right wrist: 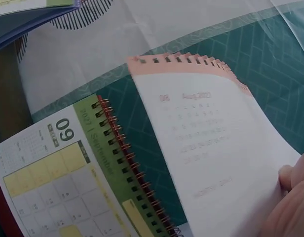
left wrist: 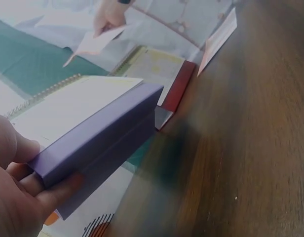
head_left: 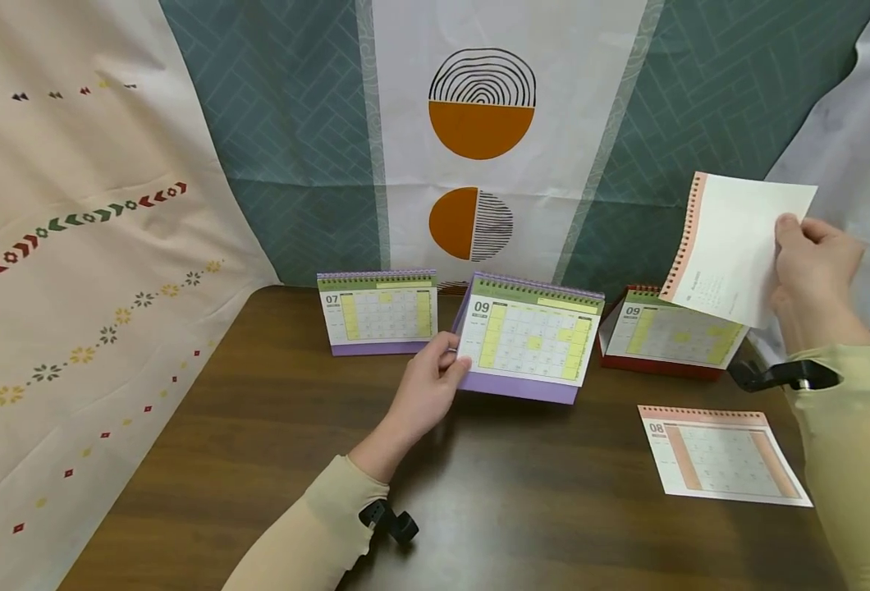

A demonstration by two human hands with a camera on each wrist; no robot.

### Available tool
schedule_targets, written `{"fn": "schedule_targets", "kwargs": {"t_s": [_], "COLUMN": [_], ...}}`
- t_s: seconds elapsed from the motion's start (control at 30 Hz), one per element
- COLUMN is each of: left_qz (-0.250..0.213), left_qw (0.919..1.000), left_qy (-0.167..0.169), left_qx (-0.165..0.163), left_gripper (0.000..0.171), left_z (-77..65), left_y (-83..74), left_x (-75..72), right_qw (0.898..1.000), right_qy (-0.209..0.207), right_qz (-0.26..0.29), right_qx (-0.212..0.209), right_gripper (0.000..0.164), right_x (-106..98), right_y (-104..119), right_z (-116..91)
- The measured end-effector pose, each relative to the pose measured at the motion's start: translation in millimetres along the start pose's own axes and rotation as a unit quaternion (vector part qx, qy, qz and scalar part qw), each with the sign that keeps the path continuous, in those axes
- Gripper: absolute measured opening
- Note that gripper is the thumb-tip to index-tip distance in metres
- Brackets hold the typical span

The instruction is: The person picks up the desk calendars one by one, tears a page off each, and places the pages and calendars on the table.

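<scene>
My left hand (head_left: 426, 373) grips the lower left edge of a purple-based desk calendar (head_left: 527, 341), its page reading 09. In the left wrist view the purple base (left wrist: 100, 131) is tilted, with thumb on the page side and fingers beneath. My right hand (head_left: 819, 267) pinches a loose calendar page (head_left: 745, 238) by its edge, with a pink punched strip along one side. That page hangs above a red-based desk calendar (head_left: 675, 332), also showing 09. In the right wrist view the page's punched edge (right wrist: 191, 66) is apart from the red calendar's spiral binding (right wrist: 130, 158).
Another purple-based desk calendar (head_left: 379, 312), showing 07, stands at the back left. A loose pink page (head_left: 726, 455) marked 08 lies flat on the brown wooden table (head_left: 258, 460) at the right. Patterned cloth (head_left: 309, 123) hangs behind the table.
</scene>
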State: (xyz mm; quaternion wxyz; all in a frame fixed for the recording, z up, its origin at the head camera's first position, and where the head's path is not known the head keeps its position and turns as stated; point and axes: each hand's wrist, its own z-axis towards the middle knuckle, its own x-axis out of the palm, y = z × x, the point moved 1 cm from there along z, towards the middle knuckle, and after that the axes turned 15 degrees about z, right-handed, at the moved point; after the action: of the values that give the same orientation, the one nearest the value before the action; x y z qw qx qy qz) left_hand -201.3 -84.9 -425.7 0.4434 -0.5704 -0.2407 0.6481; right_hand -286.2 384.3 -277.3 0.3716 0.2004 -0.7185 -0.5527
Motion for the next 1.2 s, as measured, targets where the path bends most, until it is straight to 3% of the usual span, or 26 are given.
{"fn": "schedule_targets", "kwargs": {"t_s": [0.13, 0.17, 0.3, 0.37, 0.43, 0.57, 0.63, 0.7, 0.8, 0.97, 1.07, 1.2], "left_qz": [-0.003, -0.005, -0.009, -0.008, -0.007, -0.010, -0.010, -0.012, -0.015, -0.019, -0.019, -0.024], "left_qw": [1.0000, 1.0000, 0.9999, 0.9999, 0.9999, 0.9998, 0.9998, 0.9998, 0.9996, 0.9993, 0.9993, 0.9991], "left_qy": [-0.005, -0.008, -0.011, -0.013, -0.013, -0.014, -0.014, -0.015, -0.016, -0.018, -0.017, -0.017], "left_qx": [-0.003, -0.003, -0.005, -0.005, -0.007, -0.008, -0.010, -0.011, -0.016, -0.026, -0.029, -0.030], "left_gripper": [0.012, 0.011, 0.012, 0.012, 0.013, 0.012, 0.012, 0.012, 0.013, 0.014, 0.014, 0.014], "left_z": [-0.5, -0.4, -0.5, -0.6, -0.7, -0.7, -0.6, -0.5, 0.5, 2.2, 2.9, 3.9], "left_y": [0.0, 0.4, 0.7, 0.4, -0.5, -2.5, -3.4, -4.0, -4.6, -4.5, -5.0, -6.4], "left_x": [-1.1, -1.7, -3.0, -3.0, -2.6, -1.5, -0.9, -0.4, 0.9, 3.8, 5.8, 7.4], "right_qw": [0.999, 0.996, 0.976, 0.969, 0.970, 0.963, 0.950, 0.932, 0.902, 0.849, 0.821, 0.792], "right_qy": [0.021, 0.031, 0.088, 0.121, 0.160, 0.224, 0.249, 0.271, 0.295, 0.312, 0.322, 0.342], "right_qz": [-0.045, -0.078, -0.200, -0.216, -0.183, -0.147, -0.183, -0.232, -0.299, -0.394, -0.433, -0.458], "right_qx": [-0.001, -0.001, -0.016, -0.022, -0.021, -0.019, -0.039, -0.064, -0.104, -0.162, -0.185, -0.216], "right_gripper": [0.035, 0.042, 0.067, 0.073, 0.064, 0.026, 0.006, 0.003, 0.012, 0.051, 0.050, 0.039], "right_x": [-4, -6, -18, -25, -31, -43, -49, -56, -65, -75, -80, -82], "right_y": [-1, -2, -5, -7, -9, -14, -15, -14, -14, -15, -17, -19], "right_z": [-3, -3, -5, -7, -9, -12, -15, -18, -25, -38, -45, -53]}}
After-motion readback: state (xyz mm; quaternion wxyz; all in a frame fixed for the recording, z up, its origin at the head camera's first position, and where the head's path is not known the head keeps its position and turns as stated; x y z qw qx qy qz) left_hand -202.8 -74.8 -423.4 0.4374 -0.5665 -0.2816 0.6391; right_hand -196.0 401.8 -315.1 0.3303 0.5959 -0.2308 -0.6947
